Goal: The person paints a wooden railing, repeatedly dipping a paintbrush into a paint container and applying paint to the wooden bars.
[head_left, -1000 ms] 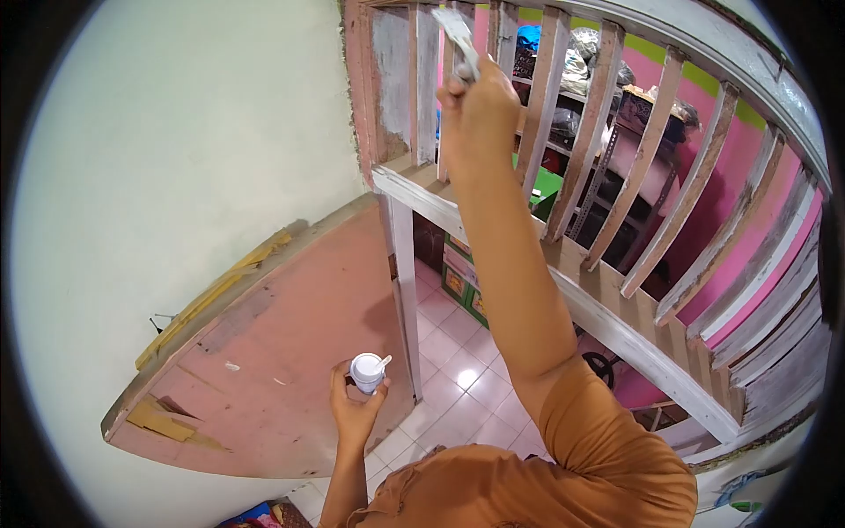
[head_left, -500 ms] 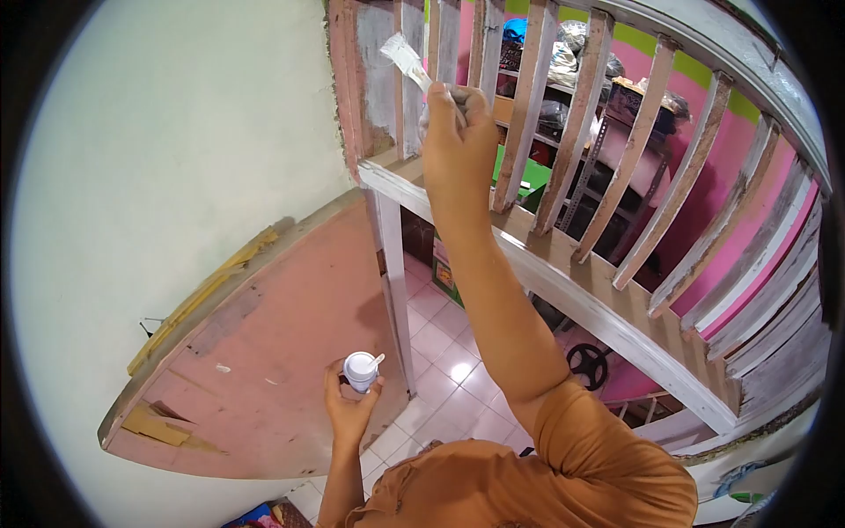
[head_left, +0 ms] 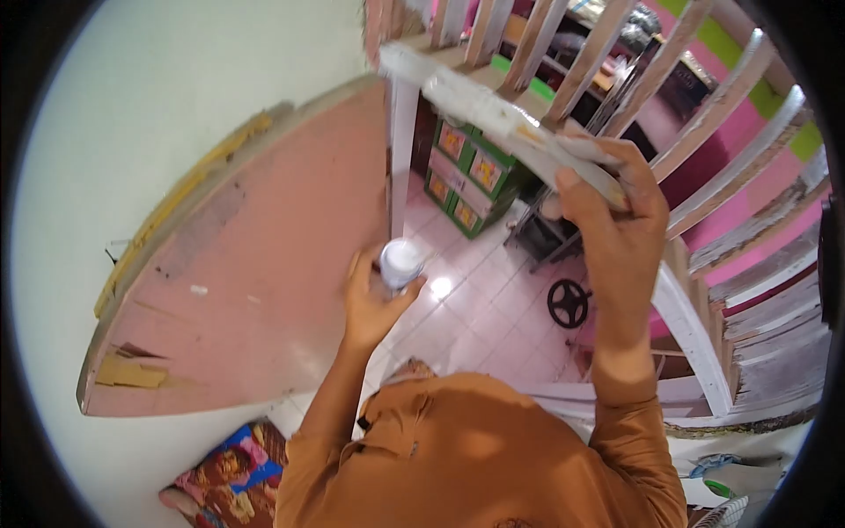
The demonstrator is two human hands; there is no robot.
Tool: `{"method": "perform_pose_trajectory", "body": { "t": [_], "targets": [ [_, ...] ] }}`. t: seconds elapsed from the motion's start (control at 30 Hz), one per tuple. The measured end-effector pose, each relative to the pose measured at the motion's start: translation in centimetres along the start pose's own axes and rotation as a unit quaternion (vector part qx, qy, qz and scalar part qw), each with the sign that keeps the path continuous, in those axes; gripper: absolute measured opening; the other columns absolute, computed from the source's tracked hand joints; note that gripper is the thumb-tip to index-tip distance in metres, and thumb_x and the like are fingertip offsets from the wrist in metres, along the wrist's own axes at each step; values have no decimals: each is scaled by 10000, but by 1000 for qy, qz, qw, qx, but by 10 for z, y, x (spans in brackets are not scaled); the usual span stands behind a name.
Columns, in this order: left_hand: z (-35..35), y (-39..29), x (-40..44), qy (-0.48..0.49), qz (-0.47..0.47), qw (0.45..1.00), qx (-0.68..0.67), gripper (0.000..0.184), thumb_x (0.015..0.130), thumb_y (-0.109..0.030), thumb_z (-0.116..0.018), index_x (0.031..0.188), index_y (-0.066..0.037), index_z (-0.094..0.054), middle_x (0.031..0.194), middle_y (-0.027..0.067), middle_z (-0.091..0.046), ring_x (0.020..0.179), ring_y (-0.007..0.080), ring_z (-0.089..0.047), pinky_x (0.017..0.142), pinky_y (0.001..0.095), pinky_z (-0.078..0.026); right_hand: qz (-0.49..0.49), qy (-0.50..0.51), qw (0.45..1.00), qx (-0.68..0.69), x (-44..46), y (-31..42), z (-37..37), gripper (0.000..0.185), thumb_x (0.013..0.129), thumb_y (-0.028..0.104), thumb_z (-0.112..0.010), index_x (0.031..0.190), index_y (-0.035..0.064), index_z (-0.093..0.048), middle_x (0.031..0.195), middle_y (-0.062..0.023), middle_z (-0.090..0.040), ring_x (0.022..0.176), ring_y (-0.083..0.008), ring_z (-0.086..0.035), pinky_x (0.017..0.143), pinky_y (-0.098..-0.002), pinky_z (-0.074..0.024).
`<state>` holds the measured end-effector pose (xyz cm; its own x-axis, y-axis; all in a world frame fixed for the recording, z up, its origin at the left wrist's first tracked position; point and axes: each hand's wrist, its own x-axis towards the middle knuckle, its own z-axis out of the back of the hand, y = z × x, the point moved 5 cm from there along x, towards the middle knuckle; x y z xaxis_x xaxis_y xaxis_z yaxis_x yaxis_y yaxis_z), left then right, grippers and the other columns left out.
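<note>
My left hand [head_left: 374, 308] is wrapped round a small cup [head_left: 400, 275] of white paint, held upright in front of my chest. Up and to the right, my right hand [head_left: 620, 211] pinches a paintbrush [head_left: 576, 167] between thumb and fingers. White paint coats the brush, whose bristle end points up and to the left. It lies in line with the white rail beam [head_left: 400, 63] of the balustrade; I cannot tell whether it touches. Wooden slats [head_left: 585, 62] with worn, patchy surfaces rise above the beam.
A curved pink panel [head_left: 264, 264] stands at the left against a pale wall [head_left: 202, 106]. Past the beam are a green drawer unit [head_left: 475, 180], a black steering wheel [head_left: 568, 304] and a tiled floor [head_left: 449, 326]. A colourful cloth [head_left: 233, 475] lies at the lower left.
My right hand has brought the brush down and to the right, from the slats to the beam. My left hand and the cup sit higher in view. The camera view has shifted downward.
</note>
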<state>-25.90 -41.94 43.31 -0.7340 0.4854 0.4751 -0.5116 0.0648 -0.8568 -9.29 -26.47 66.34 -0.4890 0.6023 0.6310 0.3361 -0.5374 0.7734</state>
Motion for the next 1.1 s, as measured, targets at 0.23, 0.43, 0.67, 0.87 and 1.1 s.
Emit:
{"method": "perform_pose_trajectory", "body": {
  "t": [0.23, 0.43, 0.67, 0.87, 1.1],
  "targets": [
    [-20, -13, 16, 42, 0, 999, -14, 579, 723, -94, -910, 1220, -14, -626, 1162, 98, -635, 1099, 240, -630, 988, 368, -495, -106, 155, 973, -137, -32, -17, 12, 223, 938, -2, -712, 1158, -4, -680, 930, 6, -673, 790, -17, -555, 670, -192, -441],
    [-32, -14, 21, 45, -42, 998, -22, 640, 703, -158, -933, 1248, -40, -620, 1193, 113, -639, 1072, 269, -605, 861, 383, -502, -101, 230, 937, -242, -32, -26, 14, 171, 902, 13, -732, 1071, -6, -717, 885, -52, -676, 734, -70, -571, 659, -240, -456],
    [-39, -21, 23, 51, -40, 997, -33, 603, 708, -123, -923, 1233, -58, -635, 1174, 107, -640, 1085, 273, -622, 869, 394, -521, -107, 219, 929, -278, -27, -36, 10, 217, 827, 63, -786, 1032, 7, -740, 851, -131, -691, 713, -202, -640, 673, -302, -497],
    [-45, -22, 22, 51, -40, 997, -38, 611, 697, -106, -923, 1228, -28, -632, 1171, 111, -631, 1063, 261, -615, 899, 379, -510, -121, 234, 924, -276, -20, -57, 10, 197, 829, 75, -776, 1006, -2, -740, 835, -130, -688, 703, -186, -638, 661, -299, -488],
    [-47, -24, 21, 51, -33, 997, -40, 609, 692, -106, -934, 1222, -39, -643, 1163, 121, -639, 1087, 302, -633, 902, 405, -536, -130, 255, 929, -235, -18, -61, 0, 156, 833, 59, -735, 969, -19, -741, 780, -93, -660, 666, -121, -556, 610, -297, -441]
  ]
}}
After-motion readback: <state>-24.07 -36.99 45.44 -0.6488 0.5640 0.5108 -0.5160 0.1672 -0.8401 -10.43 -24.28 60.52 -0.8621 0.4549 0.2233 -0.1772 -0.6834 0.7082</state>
